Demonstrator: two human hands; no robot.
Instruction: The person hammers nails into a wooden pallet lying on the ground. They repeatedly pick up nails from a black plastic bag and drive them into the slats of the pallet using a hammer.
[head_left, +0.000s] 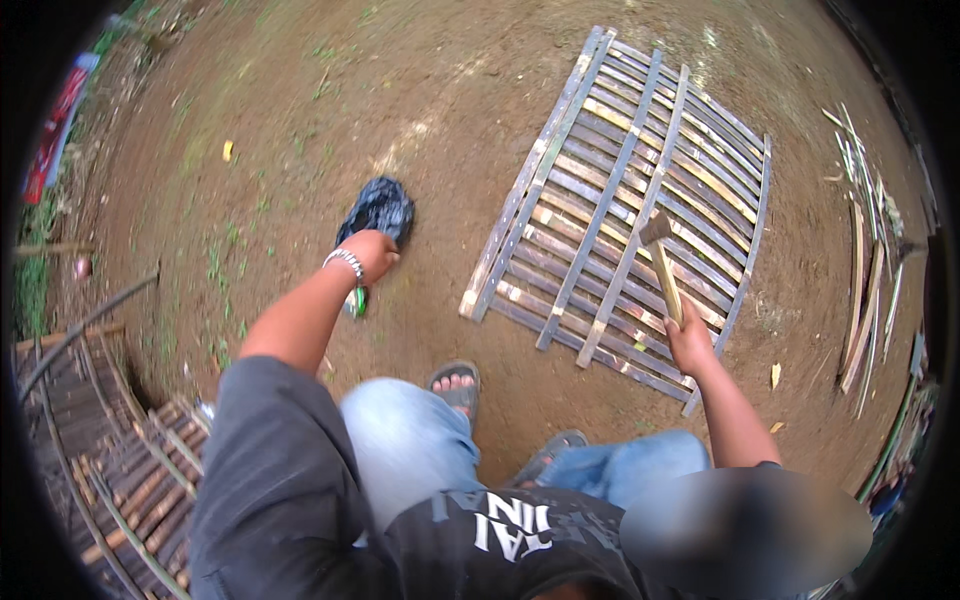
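Observation:
My right hand point(690, 343) is closed round the wooden handle of a short hatchet-like tool point(668, 275). Its rust-brown metal head points away from me, over a panel of split slats point(610, 195) lying on the ground. Slightly blurred, my left hand point(370, 256) is stretched forward with its fingers curled in. It overlaps the near edge of a crumpled black plastic bag point(383, 207); whatever its fingers hold is hidden. Partly under that wrist shows a small green and white object point(356, 301). Long crosspieces run across the panel's many parallel slats.
Bare brown soil point(450, 110) surrounds me. Loose thin strips point(868, 270) lie at the far right. A bamboo structure point(140, 490) stands close by at the lower left. My sandalled feet point(457, 388) are between it and the panel. A red banner point(58, 130) shows at upper left.

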